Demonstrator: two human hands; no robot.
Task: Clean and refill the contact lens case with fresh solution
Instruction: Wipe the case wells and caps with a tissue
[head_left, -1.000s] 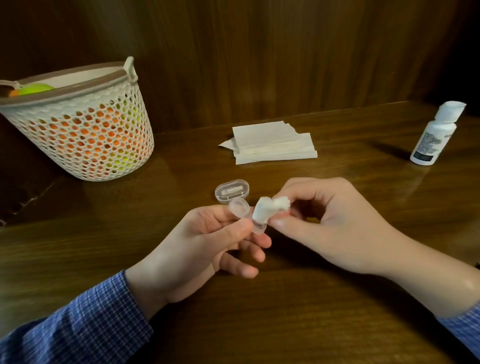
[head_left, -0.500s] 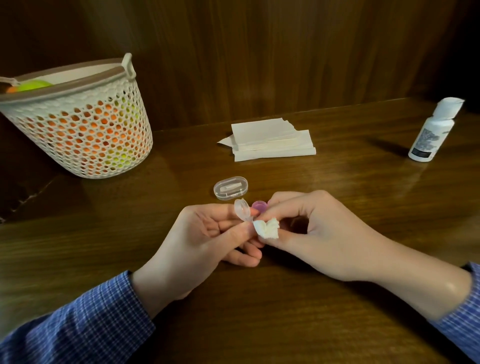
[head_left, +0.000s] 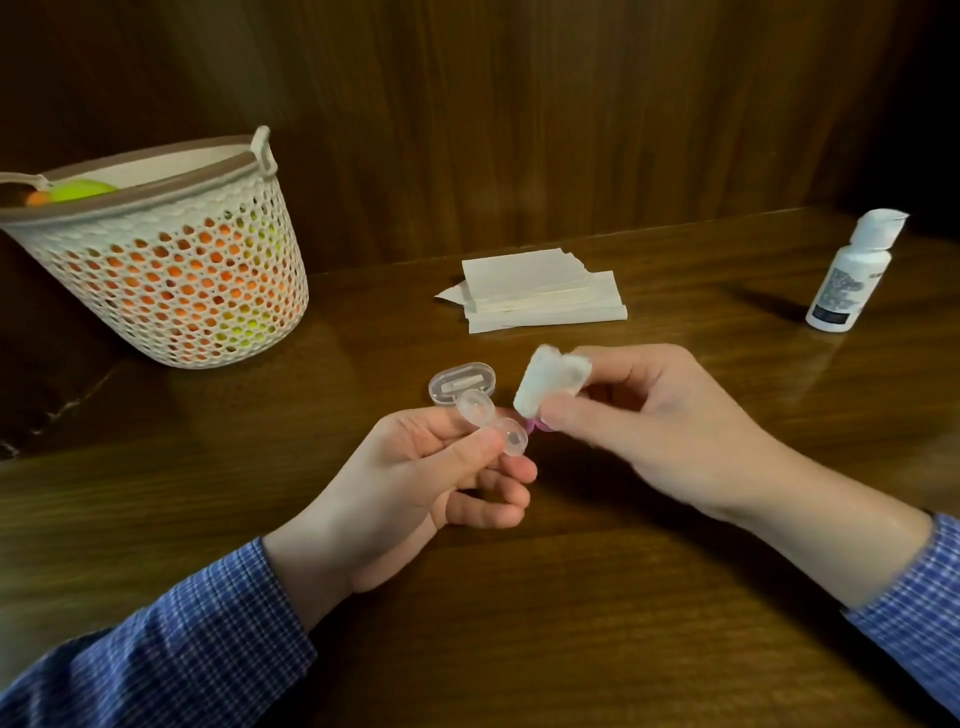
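A person in blue checked sleeves works at a glossy, dark-grained wooden desk (head_left: 623, 597), mid-way through the cleaning stage, by the look of it. The left hand (head_left: 415, 478) pinches a small clear plastic contact lens case (head_left: 501, 428), its round domed lid flipped open and a hint of purple showing at its far end. Just beside the case, the right hand (head_left: 649, 421) grips a twisted wad of white tissue (head_left: 550, 384), soft and crumpled, raised slightly above the open well. The two hands are close but not touching. Wiping appears under way; refilling seems not yet begun, since the white solution bottle (head_left: 847, 275) stands well apart from the case, upright at the desk's far right, its flip cap raised. Behind the case lies a clear oval plastic box (head_left: 462, 382), and beyond that a flat stack of folded white tissues (head_left: 540, 288). Far left of the case sits a cream lattice basket (head_left: 156, 265) holding orange and green contents.
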